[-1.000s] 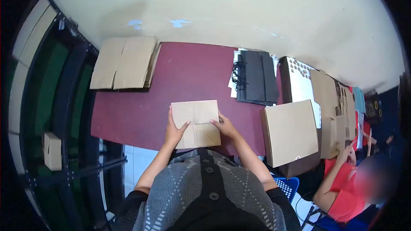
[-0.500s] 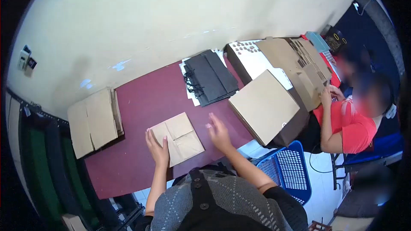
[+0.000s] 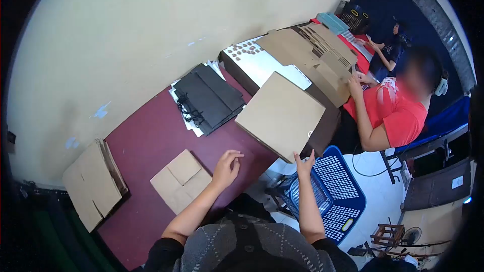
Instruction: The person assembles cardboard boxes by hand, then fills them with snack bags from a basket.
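My left hand [image 3: 226, 170] hovers above the maroon table, fingers apart and loosely curled, holding nothing. Just left of it a folded brown paper piece [image 3: 179, 184] lies flat. My right hand [image 3: 304, 165] has its fingers spread at the lower corner of a large flat cardboard box [image 3: 280, 113]; whether the fingertips touch the box is unclear. Beyond my left hand, black paper bags with cord handles [image 3: 209, 95] are stacked on white sheets.
Folded cardboard [image 3: 96, 186] stands at the table's [image 3: 146, 141] left end. Below my right hand is a blue basket [image 3: 338, 186]. A co-worker in red [image 3: 398, 116] handles cardboard sheets [image 3: 322, 65]; another person [image 3: 390, 53] is farther back.
The view has turned right. My left hand has left the folded brown paper and moved right. My right hand has moved to the large box's lower corner.
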Motion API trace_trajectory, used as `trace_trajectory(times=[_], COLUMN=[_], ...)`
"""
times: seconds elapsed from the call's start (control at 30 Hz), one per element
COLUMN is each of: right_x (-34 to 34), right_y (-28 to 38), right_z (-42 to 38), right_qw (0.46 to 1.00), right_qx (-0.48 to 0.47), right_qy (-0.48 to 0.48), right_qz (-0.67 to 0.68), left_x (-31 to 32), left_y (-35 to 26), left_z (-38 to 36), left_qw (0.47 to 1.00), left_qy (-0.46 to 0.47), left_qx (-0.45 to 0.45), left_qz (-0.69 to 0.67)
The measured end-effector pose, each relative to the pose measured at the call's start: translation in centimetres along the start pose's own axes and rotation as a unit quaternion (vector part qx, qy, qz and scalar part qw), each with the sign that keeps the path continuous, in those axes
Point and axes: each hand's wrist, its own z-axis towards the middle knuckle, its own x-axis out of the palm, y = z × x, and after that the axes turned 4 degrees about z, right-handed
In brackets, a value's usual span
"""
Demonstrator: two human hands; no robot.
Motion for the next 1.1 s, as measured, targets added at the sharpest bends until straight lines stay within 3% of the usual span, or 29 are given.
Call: trace_trajectory(times=[0.1,0.2,0.27,0.37,0.4,0.47,0.6,0.67,0.73,0.8,0.93,0.97,1.1], right_x=[-1.5,-1.8,-1.6,1.0,2.7,6.7,17.1,22.7,28.6,34.0,39.2,40.0,42.7], right_y=[3.1,5.8,9.8,15.1,16.8,19.9,26.9,28.4,28.5,27.8,27.3,27.1,25.9], right_z=[-0.2,2.3,4.6,10.0,12.3,17.3,23.4,25.5,27.0,28.3,29.7,29.8,30.0], right_qw=[0.998,0.996,0.996,0.979,0.979,0.938,0.862,0.802,0.759,0.714,0.687,0.686,0.669], right_qx=[0.009,-0.081,-0.087,-0.202,-0.203,-0.341,-0.458,-0.519,-0.545,-0.556,-0.544,-0.547,-0.567], right_qy=[0.024,0.007,0.001,-0.013,-0.005,0.058,0.206,0.294,0.347,0.372,0.438,0.444,0.426], right_qz=[0.056,0.038,0.034,0.005,0.01,0.002,0.074,0.036,-0.08,-0.205,-0.201,-0.181,-0.225], left_x=[1.4,2.1,2.7,3.5,3.8,4.6,5.9,6.4,7.3,8.5,10.6,10.9,11.6], left_y=[0.3,1.5,2.7,3.7,4.3,5.8,9.2,11.2,13.4,15.5,18.2,18.6,19.2], left_z=[3.1,7.0,10.2,15.3,16.9,20.1,26.1,29.3,31.9,33.6,35.6,36.2,36.3], left_qw=[1.0,0.999,0.996,0.996,0.995,0.995,0.993,0.996,0.994,0.99,0.967,0.958,0.934], left_qy=[0.017,0.03,0.048,0.062,0.068,0.07,0.058,-0.021,-0.036,0.009,0.094,0.145,0.182], left_qx=[0.02,0.031,0.069,0.043,0.035,0.021,0.022,-0.019,-0.038,-0.038,0.019,-0.012,-0.054], left_qz=[0.006,0.017,0.035,0.049,0.067,0.068,0.102,0.081,0.095,0.136,0.236,0.248,0.302])
